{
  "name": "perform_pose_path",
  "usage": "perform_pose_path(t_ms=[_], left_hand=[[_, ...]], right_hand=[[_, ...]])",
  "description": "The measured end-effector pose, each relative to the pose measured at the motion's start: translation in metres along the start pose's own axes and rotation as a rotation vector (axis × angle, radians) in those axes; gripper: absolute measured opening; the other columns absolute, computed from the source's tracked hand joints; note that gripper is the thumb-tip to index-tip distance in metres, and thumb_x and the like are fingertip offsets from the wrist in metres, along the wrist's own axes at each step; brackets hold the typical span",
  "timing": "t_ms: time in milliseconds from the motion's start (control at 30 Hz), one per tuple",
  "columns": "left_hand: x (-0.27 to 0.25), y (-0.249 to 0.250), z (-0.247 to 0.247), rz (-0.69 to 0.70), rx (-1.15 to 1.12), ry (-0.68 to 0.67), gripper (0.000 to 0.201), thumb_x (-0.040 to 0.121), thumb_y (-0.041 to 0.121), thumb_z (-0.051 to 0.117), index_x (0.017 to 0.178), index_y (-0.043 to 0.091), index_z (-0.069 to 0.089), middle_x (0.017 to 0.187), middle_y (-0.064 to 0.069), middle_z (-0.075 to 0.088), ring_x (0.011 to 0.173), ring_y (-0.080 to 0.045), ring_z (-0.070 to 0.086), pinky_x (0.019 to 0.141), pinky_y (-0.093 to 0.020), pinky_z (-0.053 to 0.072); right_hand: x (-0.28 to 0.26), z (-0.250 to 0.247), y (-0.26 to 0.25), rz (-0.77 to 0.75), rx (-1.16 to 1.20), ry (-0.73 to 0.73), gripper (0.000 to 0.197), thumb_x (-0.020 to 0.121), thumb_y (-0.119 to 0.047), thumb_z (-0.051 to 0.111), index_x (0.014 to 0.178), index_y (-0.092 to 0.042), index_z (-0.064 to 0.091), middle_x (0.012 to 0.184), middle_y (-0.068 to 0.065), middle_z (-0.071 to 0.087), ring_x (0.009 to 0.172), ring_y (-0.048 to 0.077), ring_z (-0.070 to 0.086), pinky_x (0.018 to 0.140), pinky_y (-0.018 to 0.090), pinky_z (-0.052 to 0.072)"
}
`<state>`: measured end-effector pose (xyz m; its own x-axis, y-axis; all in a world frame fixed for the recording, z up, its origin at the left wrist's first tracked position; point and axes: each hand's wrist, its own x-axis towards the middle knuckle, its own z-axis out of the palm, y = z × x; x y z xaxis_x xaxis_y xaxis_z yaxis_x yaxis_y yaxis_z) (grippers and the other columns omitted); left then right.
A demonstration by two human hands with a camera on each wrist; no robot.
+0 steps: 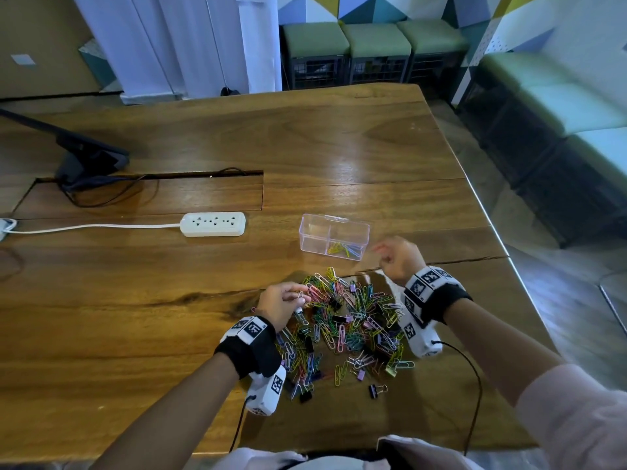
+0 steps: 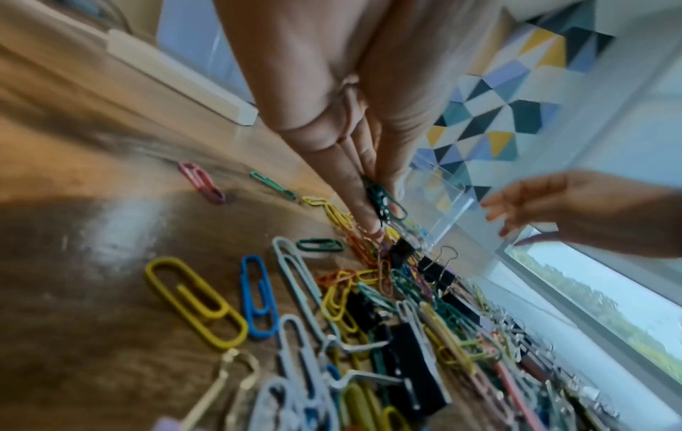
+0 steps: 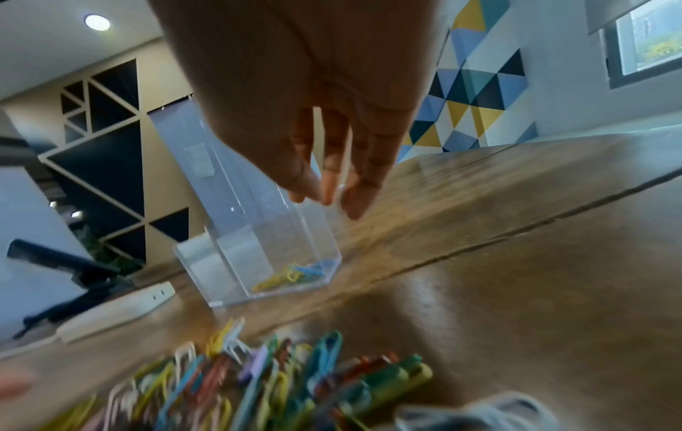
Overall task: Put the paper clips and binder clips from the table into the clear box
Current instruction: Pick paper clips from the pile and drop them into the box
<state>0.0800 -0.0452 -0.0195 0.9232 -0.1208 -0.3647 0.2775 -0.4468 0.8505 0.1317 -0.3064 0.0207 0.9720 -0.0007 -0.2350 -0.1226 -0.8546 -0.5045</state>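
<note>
A heap of coloured paper clips and black binder clips (image 1: 342,323) lies on the wooden table in front of me. Beyond it stands the clear box (image 1: 334,236), lid open, with a few yellow and blue clips (image 1: 343,249) in its right half. My left hand (image 1: 302,298) is at the heap's left edge and pinches a few paper clips; in the left wrist view they are dark green clips (image 2: 384,201) between thumb and fingers. My right hand (image 1: 383,252) hovers just right of the box, blurred. Its fingers (image 3: 326,186) hang loosely straight and hold nothing, above the box (image 3: 258,248).
A white power strip (image 1: 213,224) lies left of the box, its cord running off to the left. A dark monitor stand (image 1: 88,161) and a cable slot sit at the far left. The table's edge (image 1: 492,228) runs close on the right.
</note>
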Motion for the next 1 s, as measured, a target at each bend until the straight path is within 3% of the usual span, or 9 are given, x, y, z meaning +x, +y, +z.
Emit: perform_pose_path(t_ms=[100,200,300,433,500,600,733,867,1000], left_hand=[[-0.001,0.000,0.002,-0.057,-0.069,-0.003,0.022,0.093,0.005,0.054,0.110,0.014,0.064,0.093,0.000,0.072,0.079,-0.006,0.067,0.063,-0.024,0.055],[0.000,-0.001,0.003,-0.101,-0.095,-0.010,0.023,0.095,0.005,0.050,0.113,0.011,0.063,0.092,0.001,0.070,0.076,-0.004,0.064,0.048,-0.015,0.047],[0.002,-0.004,0.003,-0.131,-0.113,-0.008,0.023,0.095,0.006,0.049,0.113,0.010,0.063,0.089,0.004,0.071,0.078,-0.008,0.063,0.050,-0.018,0.048],[0.003,-0.008,0.003,-0.161,-0.159,-0.009,0.022,0.095,0.004,0.049,0.111,0.007,0.064,0.077,0.012,0.072,0.073,-0.012,0.062,0.049,-0.018,0.048],[0.003,-0.008,0.004,-0.193,-0.217,-0.022,0.022,0.094,0.001,0.050,0.110,0.006,0.063,0.081,0.006,0.071,0.068,-0.006,0.065,0.052,-0.016,0.052],[0.004,-0.009,0.006,-0.240,-0.342,-0.042,0.022,0.092,-0.004,0.051,0.111,0.000,0.061,0.084,-0.002,0.071,0.071,-0.007,0.069,0.065,-0.019,0.057],[0.004,-0.009,0.008,-0.240,-0.393,-0.054,0.022,0.090,-0.006,0.053,0.110,-0.004,0.061,0.078,0.000,0.072,0.064,-0.005,0.070,0.063,-0.017,0.057],[0.009,0.005,0.003,-0.149,-0.328,-0.005,0.023,0.087,-0.008,0.057,0.110,-0.007,0.062,0.076,0.002,0.073,0.064,-0.002,0.069,0.060,-0.015,0.056],[0.018,0.035,-0.008,0.019,-0.162,0.047,0.021,0.086,-0.007,0.058,0.106,-0.004,0.064,0.099,-0.016,0.072,0.073,-0.008,0.068,0.064,-0.016,0.056]], right_hand=[[-0.017,0.010,0.016,-0.019,-0.165,-0.151,0.039,0.084,-0.024,0.063,0.121,-0.016,0.054,0.125,0.003,0.053,0.110,0.017,0.051,0.097,0.027,0.043],[-0.032,0.017,0.023,0.047,-0.213,-0.298,0.061,0.072,-0.043,0.073,0.124,-0.023,0.049,0.124,0.001,0.047,0.103,0.014,0.051,0.097,0.032,0.046],[-0.042,0.023,0.024,0.110,-0.237,-0.377,0.080,0.058,-0.052,0.079,0.125,-0.027,0.045,0.125,0.001,0.043,0.109,0.017,0.048,0.098,0.035,0.046],[-0.049,0.033,0.016,0.077,-0.286,-0.348,0.083,0.059,-0.053,0.078,0.128,-0.026,0.041,0.129,0.002,0.041,0.117,0.020,0.044,0.100,0.037,0.043],[-0.052,0.038,0.006,0.020,-0.277,-0.296,0.077,0.065,-0.048,0.077,0.129,-0.024,0.041,0.129,0.003,0.040,0.117,0.020,0.043,0.101,0.035,0.042],[-0.058,0.048,-0.016,-0.169,-0.242,-0.190,0.059,0.077,-0.039,0.070,0.127,-0.021,0.045,0.128,0.002,0.042,0.116,0.018,0.045,0.101,0.032,0.042],[-0.061,0.060,-0.047,-0.359,-0.194,-0.267,0.037,0.083,-0.033,0.064,0.115,-0.020,0.053,0.113,0.000,0.056,0.097,0.015,0.055,0.086,0.028,0.048],[-0.058,0.067,-0.054,-0.355,-0.317,-0.290,0.026,0.085,-0.028,0.060,0.109,-0.017,0.056,0.111,0.001,0.059,0.102,0.019,0.056,0.083,0.031,0.050],[-0.057,0.064,-0.033,-0.237,-0.353,-0.175,0.036,0.081,-0.029,0.065,0.113,-0.017,0.054,0.121,0.004,0.050,0.116,0.022,0.046,0.095,0.038,0.047]])
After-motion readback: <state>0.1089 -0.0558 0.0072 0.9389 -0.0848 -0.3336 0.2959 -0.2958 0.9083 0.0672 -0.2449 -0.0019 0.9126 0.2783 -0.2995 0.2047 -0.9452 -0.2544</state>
